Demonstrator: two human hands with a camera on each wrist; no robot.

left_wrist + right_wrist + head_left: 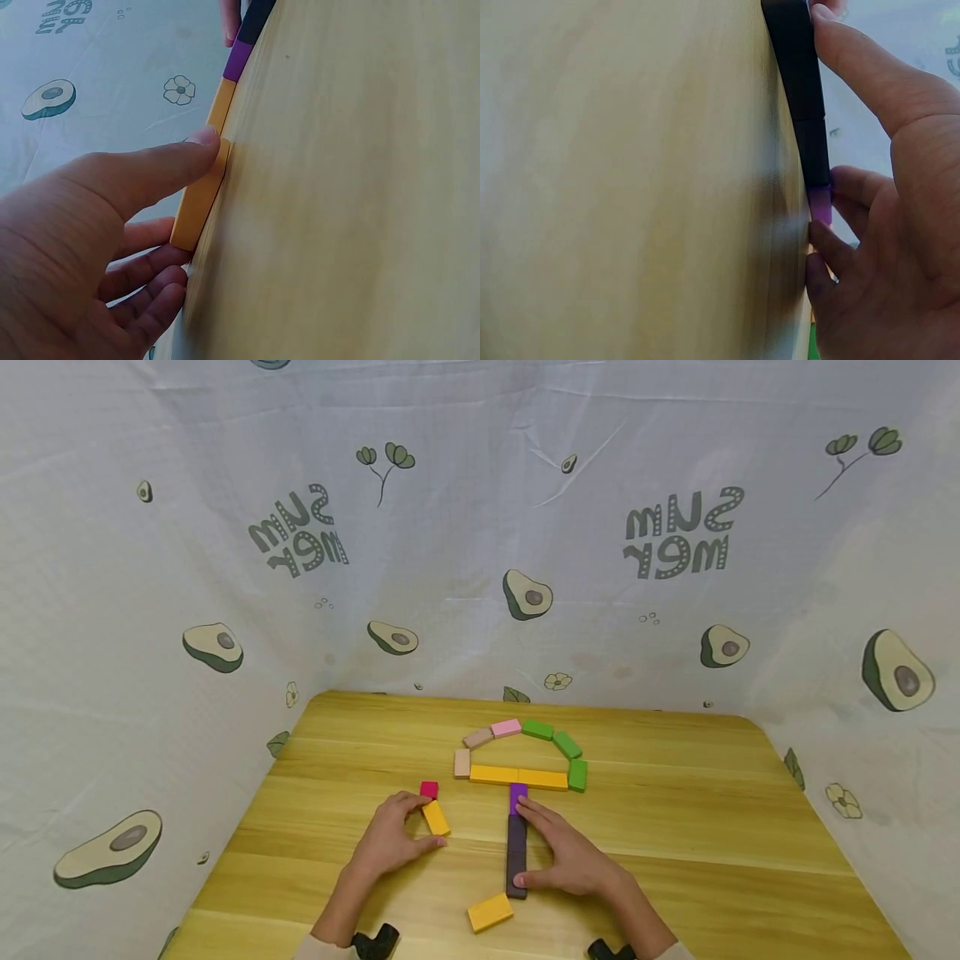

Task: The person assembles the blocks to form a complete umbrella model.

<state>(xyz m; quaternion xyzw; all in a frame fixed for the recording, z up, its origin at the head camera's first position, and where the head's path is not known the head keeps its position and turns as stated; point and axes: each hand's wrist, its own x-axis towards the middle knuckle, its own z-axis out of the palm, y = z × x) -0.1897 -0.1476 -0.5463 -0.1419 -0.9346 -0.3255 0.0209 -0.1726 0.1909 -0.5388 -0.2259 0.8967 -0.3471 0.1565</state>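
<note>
My left hand [390, 837] pinches a yellow block [436, 818] lengthwise, thumb at its near end and fingers at its far end. Just beyond that block lies a red block [429, 790], partly hidden by the fingers. My right hand [568, 857] spans a straight column, its fingertips touching a purple block [518, 792] and its thumb on the nearer of two black blocks [517, 864]. In the right wrist view, thumb and fingers rest along the side of these black blocks [796, 67], spread apart.
Two end-to-end yellow blocks [495, 774] lie crosswise at the column's far end. Beyond them, green blocks [537, 729], a pink block [506, 727] and tan blocks [462, 763] form an arch. A loose yellow block [491, 912] lies near the column's near end. Printed cloth surrounds the wooden table [675, 827].
</note>
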